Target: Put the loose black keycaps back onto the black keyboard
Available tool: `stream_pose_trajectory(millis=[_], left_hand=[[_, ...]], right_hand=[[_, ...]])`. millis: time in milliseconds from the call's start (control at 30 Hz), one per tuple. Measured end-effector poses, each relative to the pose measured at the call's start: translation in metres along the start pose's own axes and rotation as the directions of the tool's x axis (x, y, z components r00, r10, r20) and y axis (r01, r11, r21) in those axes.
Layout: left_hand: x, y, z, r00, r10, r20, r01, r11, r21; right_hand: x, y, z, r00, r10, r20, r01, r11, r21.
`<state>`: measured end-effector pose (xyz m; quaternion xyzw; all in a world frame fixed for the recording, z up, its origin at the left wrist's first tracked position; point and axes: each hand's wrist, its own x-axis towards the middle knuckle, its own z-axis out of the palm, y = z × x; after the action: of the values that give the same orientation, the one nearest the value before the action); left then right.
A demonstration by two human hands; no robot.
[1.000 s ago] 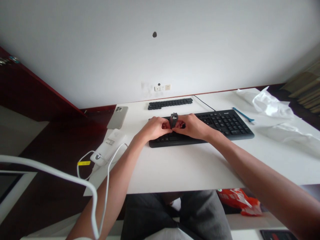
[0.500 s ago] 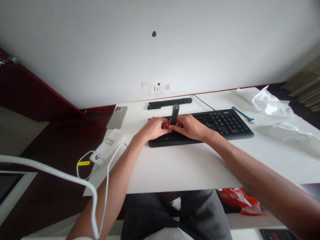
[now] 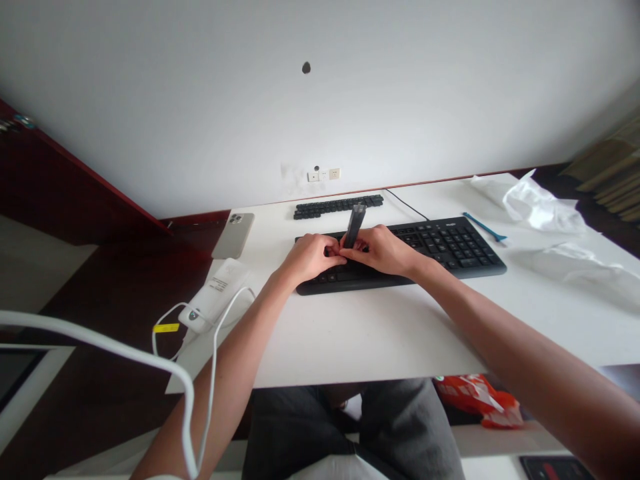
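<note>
A black keyboard [image 3: 465, 248] lies on the white desk, its left half partly covered by my hands. My right hand [image 3: 383, 250] is closed around a dark, flat, stick-shaped tool [image 3: 355, 223] that stands up from the fist, its top leaning slightly right. The tool's lower end is hidden by the fingers. My left hand [image 3: 315, 255] is also closed, fingertips bent in against the right hand's fingertips over the keys; what it pinches, if anything, is hidden. Behind the keyboard, loose black keycaps [image 3: 340, 206] lie in rows.
A blue pry stick [image 3: 485, 227] lies right of the keyboard, near crumpled white wrapping [image 3: 537, 203]. On the left are a phone [image 3: 234, 235] and a white power strip [image 3: 215, 293]. A white cable [image 3: 125, 352] crosses the left foreground. Wall sockets [image 3: 324, 175] are behind.
The dark tool has tipped slightly to the right in my right hand. Both hands stay close together over the keyboard, almost unmoved.
</note>
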<state>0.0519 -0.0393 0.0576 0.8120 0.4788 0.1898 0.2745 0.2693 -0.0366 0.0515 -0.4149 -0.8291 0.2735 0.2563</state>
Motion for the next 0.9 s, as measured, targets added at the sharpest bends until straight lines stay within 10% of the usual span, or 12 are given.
stream_pose_trajectory(millis=[900], left_hand=[[0.0,0.001,0.0,1.0,0.015,0.008,-0.015,1.0,-0.027]], right_hand=[[0.001,0.017,-0.002,0.999,-0.002,0.05,-0.011,0.967,0.256]])
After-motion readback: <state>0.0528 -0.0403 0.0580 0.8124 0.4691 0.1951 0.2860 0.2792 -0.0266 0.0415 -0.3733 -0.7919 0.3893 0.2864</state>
